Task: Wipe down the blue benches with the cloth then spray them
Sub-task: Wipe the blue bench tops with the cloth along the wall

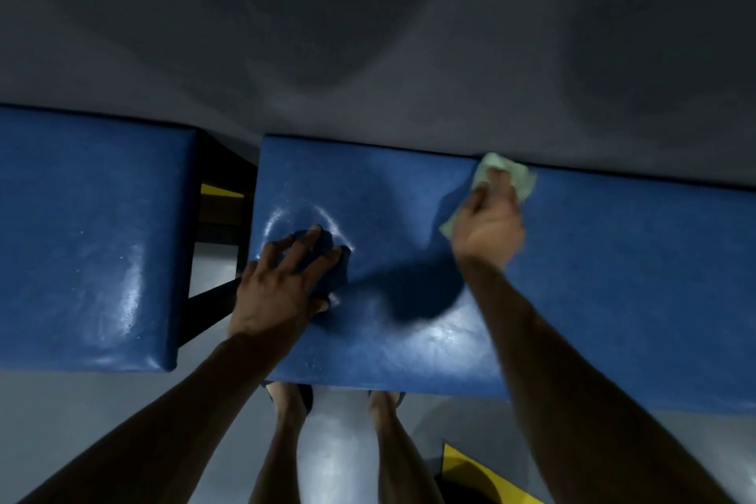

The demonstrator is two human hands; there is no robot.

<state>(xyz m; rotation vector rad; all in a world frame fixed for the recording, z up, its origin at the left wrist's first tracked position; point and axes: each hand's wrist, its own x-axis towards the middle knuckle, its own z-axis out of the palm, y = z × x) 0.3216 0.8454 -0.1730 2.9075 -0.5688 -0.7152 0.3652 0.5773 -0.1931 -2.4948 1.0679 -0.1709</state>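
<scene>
Blue vinyl covered the two padded benches in front of us, the nearer bench (pixel 409 340) under both our hands and a second bench (pixel 90 237) off to the left, set apart from it by a gap where dark frame bars (pixel 212 299) showed. Our right hand (pixel 489 227) pressed the pale green cloth (pixel 509 172) flat against the far edge of the nearer bench, close to the grey wall (pixel 368 33); the fingers lay over the cloth and pinned it down, though blur kept us from telling how far they curled around it. Our left hand (pixel 282 282) leaned on the seat near its left end with fingers spread, holding nothing, and the padding dimpled beneath it, with a faint shiny arc around the fingertips. We judged that the wiping step was in hand, with the spraying not yet begun, since no spray bottle showed anywhere in view. Shiny patches near the front edge may have been damp streaks or mere glare; we could not say which. The next move, as we read it, called for drawing the cloth across the rest of the seat toward the right, where much of the surface lay unreached, with steady downward pressure so that the cloth would not bunch. Below the bench our bare legs (pixel 335 454) stood on a pale floor (pixel 61 413) beside a yellow marking (pixel 466 471).
</scene>
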